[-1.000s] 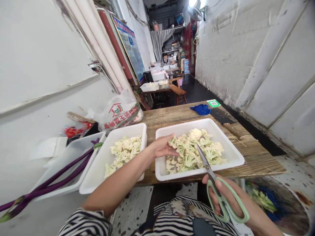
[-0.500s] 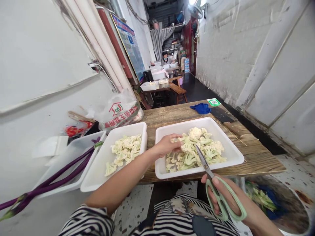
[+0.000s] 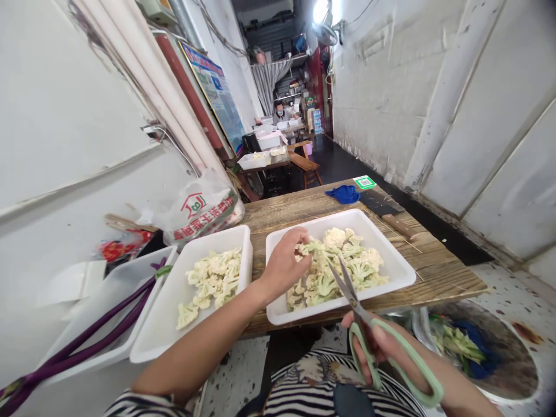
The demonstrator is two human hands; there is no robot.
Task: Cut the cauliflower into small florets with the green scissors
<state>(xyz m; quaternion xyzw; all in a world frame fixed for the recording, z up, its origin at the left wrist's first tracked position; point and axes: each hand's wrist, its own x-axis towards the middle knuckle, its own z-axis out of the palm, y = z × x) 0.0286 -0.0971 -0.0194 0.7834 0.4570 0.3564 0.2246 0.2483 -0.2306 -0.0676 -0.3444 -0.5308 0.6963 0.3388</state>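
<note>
My left hand (image 3: 287, 259) pinches a cauliflower floret (image 3: 311, 247) over the left part of a white tray (image 3: 406, 277). Cut cauliflower pieces (image 3: 347, 263) fill much of that tray. In my right hand (image 3: 382, 345) is a pair of scissors (image 3: 357, 310) with light green handles. Their blades are spread apart, tips pointing at the pieces near the tray's front. A second white tray (image 3: 152, 324) to the left holds more cauliflower florets (image 3: 212, 275), with my left forearm passing over its front right corner.
Long purple eggplants (image 3: 93, 324) lie across a white bin (image 3: 117, 354) at far left. Behind the trays stands a printed plastic bag (image 3: 204, 211). A cleaver (image 3: 393, 223) and blue cloth (image 3: 343, 194) rest on the wooden table (image 3: 452, 275). A waste bin (image 3: 516, 362) with trimmings is low right. A person (image 3: 280, 113) sits far back.
My left hand has lifted a floret from the tray's pile. The scissors have gone from nearly closed blades to spread ones. The whole view has shifted slightly.
</note>
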